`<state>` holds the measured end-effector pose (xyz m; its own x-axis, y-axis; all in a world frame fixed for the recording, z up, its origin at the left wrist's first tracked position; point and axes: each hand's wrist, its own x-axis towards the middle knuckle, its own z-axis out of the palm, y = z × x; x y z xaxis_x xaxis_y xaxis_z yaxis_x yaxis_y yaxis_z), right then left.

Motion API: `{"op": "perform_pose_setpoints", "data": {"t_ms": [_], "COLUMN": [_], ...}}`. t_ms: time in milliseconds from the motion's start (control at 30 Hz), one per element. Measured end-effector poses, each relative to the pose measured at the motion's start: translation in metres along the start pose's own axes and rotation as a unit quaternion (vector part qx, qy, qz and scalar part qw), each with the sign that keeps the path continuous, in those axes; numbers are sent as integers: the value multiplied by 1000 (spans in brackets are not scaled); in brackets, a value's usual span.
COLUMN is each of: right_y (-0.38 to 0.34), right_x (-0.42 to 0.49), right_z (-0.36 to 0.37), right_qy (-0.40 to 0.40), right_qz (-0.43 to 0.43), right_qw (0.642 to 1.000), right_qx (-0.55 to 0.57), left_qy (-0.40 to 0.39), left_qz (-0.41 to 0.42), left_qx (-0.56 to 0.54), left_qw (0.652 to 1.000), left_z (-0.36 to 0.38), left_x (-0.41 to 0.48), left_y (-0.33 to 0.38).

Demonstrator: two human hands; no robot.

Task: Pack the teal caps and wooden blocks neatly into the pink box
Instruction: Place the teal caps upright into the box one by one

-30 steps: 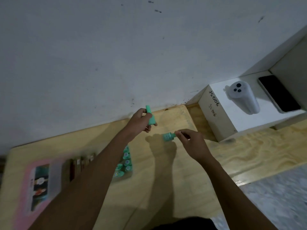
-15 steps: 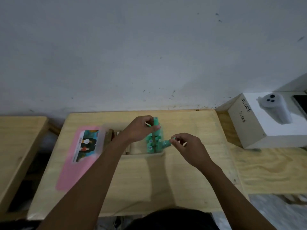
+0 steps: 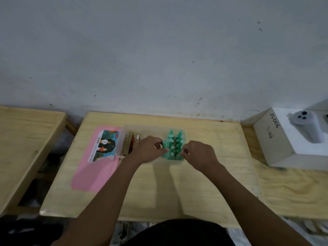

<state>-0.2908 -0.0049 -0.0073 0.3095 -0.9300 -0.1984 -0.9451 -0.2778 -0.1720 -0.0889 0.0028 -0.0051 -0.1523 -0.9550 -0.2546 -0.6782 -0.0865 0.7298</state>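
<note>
Clear tray point(image 3: 122, 139): sitting at the middle of the frame on the wooden table point(image 3: 204, 183), its translucent walls holding both sets of pieces.
Teal caps point(image 3: 173, 144): standing upright in two rows in the tray's right part, packed close together.
Wooden blocks point(image 3: 130, 143): standing on edge side by side in the tray's left part.
Pink box lid point(image 3: 95, 166): lying flat left of the tray, touching it, showing a picture panel and a barcode; the print is too small to read.
Left hand point(image 3: 148, 150): curling its fingers at the left side of the caps, thumb and forefinger pinching a teal cap point(image 3: 166, 145).
Right hand point(image 3: 199, 153): fingers bunching at the right side of the caps; whether it is gripping anything, I cannot tell.
White box point(image 3: 276, 137): sitting at the right edge of the frame, handwriting on it reading "JS006".
Grey device point(image 3: 308, 128): lying on top of the white box.
</note>
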Motion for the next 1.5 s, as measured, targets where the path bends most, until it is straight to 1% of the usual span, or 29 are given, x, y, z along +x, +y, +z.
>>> {"op": "perform_pose_setpoints", "data": {"t_ms": [133, 233, 467, 667, 800, 967, 1100, 1300, 1500], "right_y": [-11, -18, -17, -17, -24, -24, -20, -22, -12], "right_x": [12, 17, 26, 34, 36, 38, 39, 39, 40], "right_z": [9, 16, 20, 14, 12, 11, 17, 21, 14], "right_qy": [-31, -41, -54, -70, -65, -50, -28, -20, -47], "right_qz": [12, 19, 44, -18, -66, -93, -107, -88, -49], "right_qw": [998, 996, 995, 997, 995, 993, 993, 996, 997], "right_qx": [-59, -81, -66, 1, -32, -52, -48, -14, 42], "left_qy": [-11, -6, 28, 29, 22, 15, -13, -59, -62], "left_qz": [-17, -35, -45, -43, -40, -34, -21, -30, -39], "left_qx": [-8, -10, -25, -41, -46, -42, -40, -11, 2], "left_qw": [1000, 999, 998, 998, 998, 998, 999, 998, 997], "left_z": [7, 12, 17, 14, 14, 14, 17, 27, 35], "left_x": [2, 4, 10, 14, 15, 13, 13, 18, 20], "left_y": [-8, -13, -24, -32, -32, -31, -30, -31, -31]}}
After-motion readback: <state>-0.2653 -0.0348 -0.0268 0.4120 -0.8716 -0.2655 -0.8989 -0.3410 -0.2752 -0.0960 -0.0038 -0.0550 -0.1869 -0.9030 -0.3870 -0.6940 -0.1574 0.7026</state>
